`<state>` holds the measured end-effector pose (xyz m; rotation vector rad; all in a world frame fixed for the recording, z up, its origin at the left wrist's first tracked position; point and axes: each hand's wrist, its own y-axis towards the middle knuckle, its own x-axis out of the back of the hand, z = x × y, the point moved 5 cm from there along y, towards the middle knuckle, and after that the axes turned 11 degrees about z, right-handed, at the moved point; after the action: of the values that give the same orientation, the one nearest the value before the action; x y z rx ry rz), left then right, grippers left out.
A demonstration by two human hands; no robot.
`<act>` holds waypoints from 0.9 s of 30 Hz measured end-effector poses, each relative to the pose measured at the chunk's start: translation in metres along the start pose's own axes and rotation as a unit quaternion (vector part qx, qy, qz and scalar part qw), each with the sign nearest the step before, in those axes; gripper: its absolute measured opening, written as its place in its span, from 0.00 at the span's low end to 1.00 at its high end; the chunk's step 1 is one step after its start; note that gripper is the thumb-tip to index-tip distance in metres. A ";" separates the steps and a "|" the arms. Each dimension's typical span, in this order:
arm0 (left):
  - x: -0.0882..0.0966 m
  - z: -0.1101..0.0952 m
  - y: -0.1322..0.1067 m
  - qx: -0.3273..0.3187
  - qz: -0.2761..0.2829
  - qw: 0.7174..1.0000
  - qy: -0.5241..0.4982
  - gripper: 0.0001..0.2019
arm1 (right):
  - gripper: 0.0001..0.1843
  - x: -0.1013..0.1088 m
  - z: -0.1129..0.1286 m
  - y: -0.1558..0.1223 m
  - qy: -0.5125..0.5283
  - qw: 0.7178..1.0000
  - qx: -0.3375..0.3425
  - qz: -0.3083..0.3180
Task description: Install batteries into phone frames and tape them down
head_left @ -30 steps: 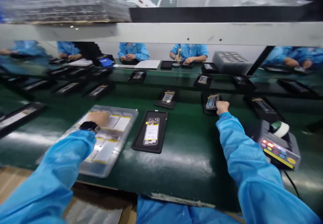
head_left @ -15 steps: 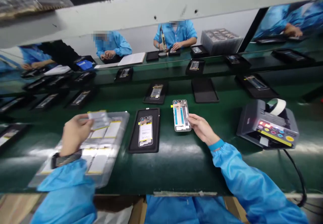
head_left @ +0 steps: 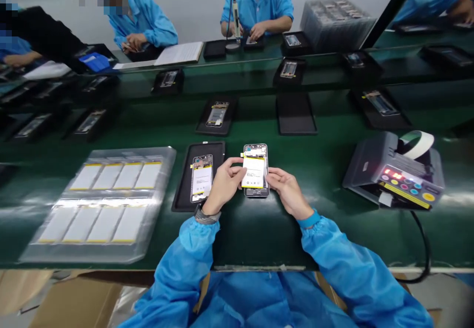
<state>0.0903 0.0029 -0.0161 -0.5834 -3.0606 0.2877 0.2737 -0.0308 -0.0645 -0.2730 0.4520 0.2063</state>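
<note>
My left hand (head_left: 228, 185) pinches a white phone battery (head_left: 254, 171) with yellow strips at its ends. The battery lies over an open phone frame (head_left: 255, 193), covering its middle; whether it is seated there I cannot tell. The fingers of my right hand (head_left: 289, 191) grip the frame's right edge. Just left, a black tray (head_left: 184, 185) holds another phone frame with a battery (head_left: 202, 177), partly behind my left hand. Farther left lies a clear plastic battery tray (head_left: 155, 209) with several white batteries in two rows.
A grey tape dispenser (head_left: 396, 175) with lit buttons stands at the right, its black cable (head_left: 425, 249) hanging over the front edge. Black trays, one bare (head_left: 296, 114), line the bench behind. Co-workers in blue sit across, near a stack of clear trays (head_left: 336, 32).
My left hand has carried the battery rightward from above the clear tray onto the phone frame. The frame, still in my right hand, now sits closer to my left hand.
</note>
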 end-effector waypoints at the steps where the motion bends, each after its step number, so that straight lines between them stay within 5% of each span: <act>1: -0.001 0.001 0.000 0.007 -0.001 1.000 0.007 0.25 | 0.28 -0.001 0.000 0.000 0.003 1.000 0.001 0.000; 15: -0.001 -0.004 0.000 0.004 -0.071 0.994 0.082 0.19 | 0.28 -0.003 0.004 -0.003 0.021 1.000 0.019 -0.015; 23: -0.003 -0.014 -0.008 -0.094 -0.114 0.958 0.246 0.08 | 0.27 -0.001 0.002 -0.004 0.037 0.999 0.026 -0.009; 27: -0.001 -0.012 -0.006 -0.116 -0.129 0.961 0.215 0.07 | 0.26 -0.001 0.004 -0.004 0.036 0.999 0.023 -0.003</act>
<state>0.0897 -0.0004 -0.0034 -0.2061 -2.7105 -0.1834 0.2755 -0.0333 -0.0596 -0.2371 0.5262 0.1797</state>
